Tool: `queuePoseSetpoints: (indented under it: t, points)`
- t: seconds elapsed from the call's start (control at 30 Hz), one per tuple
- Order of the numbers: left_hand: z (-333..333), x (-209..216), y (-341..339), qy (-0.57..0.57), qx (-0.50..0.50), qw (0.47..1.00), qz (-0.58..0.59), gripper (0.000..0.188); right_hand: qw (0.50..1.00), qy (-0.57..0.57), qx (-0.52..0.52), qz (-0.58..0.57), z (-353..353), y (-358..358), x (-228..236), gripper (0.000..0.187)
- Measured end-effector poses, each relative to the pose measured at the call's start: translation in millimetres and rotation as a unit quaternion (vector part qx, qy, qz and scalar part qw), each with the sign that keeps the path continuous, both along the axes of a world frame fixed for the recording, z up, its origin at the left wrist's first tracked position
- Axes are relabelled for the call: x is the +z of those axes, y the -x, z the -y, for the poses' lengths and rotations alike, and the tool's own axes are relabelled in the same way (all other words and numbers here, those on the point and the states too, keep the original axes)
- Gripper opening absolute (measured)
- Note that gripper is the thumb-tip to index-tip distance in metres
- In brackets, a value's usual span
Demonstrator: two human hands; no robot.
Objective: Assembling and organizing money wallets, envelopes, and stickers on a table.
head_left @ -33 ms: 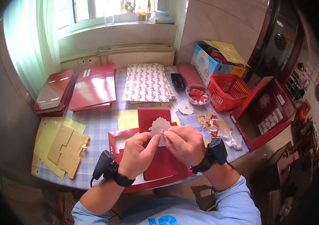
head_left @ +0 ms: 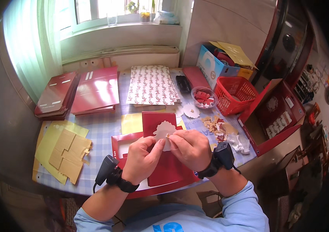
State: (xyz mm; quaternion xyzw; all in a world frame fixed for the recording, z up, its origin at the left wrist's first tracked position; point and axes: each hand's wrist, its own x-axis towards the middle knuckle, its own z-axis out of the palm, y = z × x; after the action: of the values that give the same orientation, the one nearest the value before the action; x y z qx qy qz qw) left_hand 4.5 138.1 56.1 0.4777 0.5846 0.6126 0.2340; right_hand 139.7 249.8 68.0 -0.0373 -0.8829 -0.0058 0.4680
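Observation:
Just above the table's front part, my two hands hold a white paper cutout with a scalloped edge. My left hand is closed, its thumb and fingers gripping the cutout's lower left. My right hand pinches at the cutout's right side, where a small tan bit shows by the fingertips. Below lies a dark red cardboard panel, partly hidden by my hands. Under it is a red cardboard sheet with a white inner area. A similar white cutout with a tan spot lies beyond my right hand.
Stacked red folded boxes and red panels stand at the back left, patterned sheets in the middle. Tan cardboard lies left. To the right are a bowl of red pieces, a red basket, paper scraps and an open red box.

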Motion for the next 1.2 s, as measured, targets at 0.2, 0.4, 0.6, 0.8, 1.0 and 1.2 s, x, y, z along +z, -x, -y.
queuePoseSetpoints:
  t: [0.2, 0.4, 0.6, 0.8, 1.0, 1.2]
  points:
    - [-1.2, -3.5, 6.8, 0.018, -0.029, 0.997, 0.065, 0.021, 0.990, 0.105, -0.078, -0.043, -21.3, -17.3, 14.7, 0.012]
    - [-3.5, -2.3, 14.2, 0.018, -0.110, 0.974, 0.199, 0.026, 0.930, 0.123, -0.315, 0.146, -69.5, -82.8, 25.4, 0.006]
    - [-4.4, -5.4, 23.8, 0.068, -0.164, 0.928, 0.327, 0.025, 0.895, 0.075, -0.408, 0.163, -82.2, -98.0, 14.1, 0.010]
    - [-1.6, -3.5, 28.1, 0.117, -0.189, 0.912, 0.345, 0.026, 0.915, 0.022, -0.360, 0.179, -74.4, -96.4, 28.2, 0.013]
    - [-1.3, -7.8, 30.7, 0.112, -0.202, 0.914, 0.334, 0.029, 0.979, 0.122, -0.090, 0.139, -50.3, -66.7, 61.0, 0.026]
    - [-0.5, -6.5, 32.3, 0.148, -0.236, 0.900, 0.335, 0.028, 0.943, 0.218, 0.164, 0.191, -42.8, -24.3, 60.1, 0.024]
